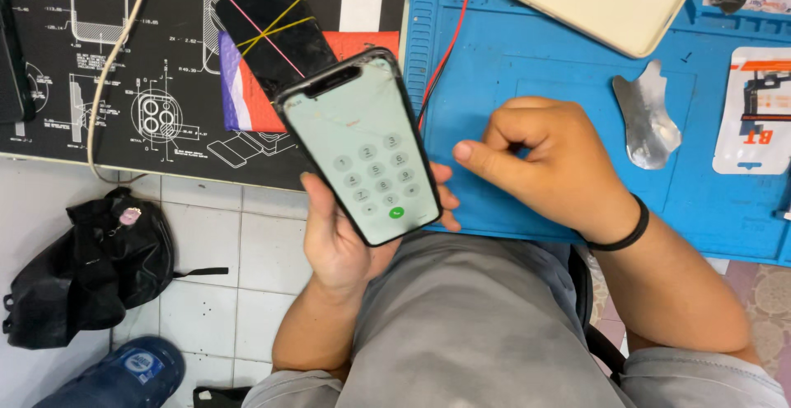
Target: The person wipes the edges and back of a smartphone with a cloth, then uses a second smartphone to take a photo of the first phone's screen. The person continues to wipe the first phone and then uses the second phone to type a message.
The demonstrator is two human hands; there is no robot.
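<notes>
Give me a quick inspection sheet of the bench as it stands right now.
Surface: blue mat; black diagram mat beside it.
Job's things: phone, cracked screen lit with a keypad.
Clutter: metal pry tool, cream tray, dark panel banded with rubber bands, white packet.
Hands: left hand grips phone; right hand loosely curled, holds nothing.
Cables: red wire, white cable.
Surroundings: tiled floor, black bag, blue shoe.
</notes>
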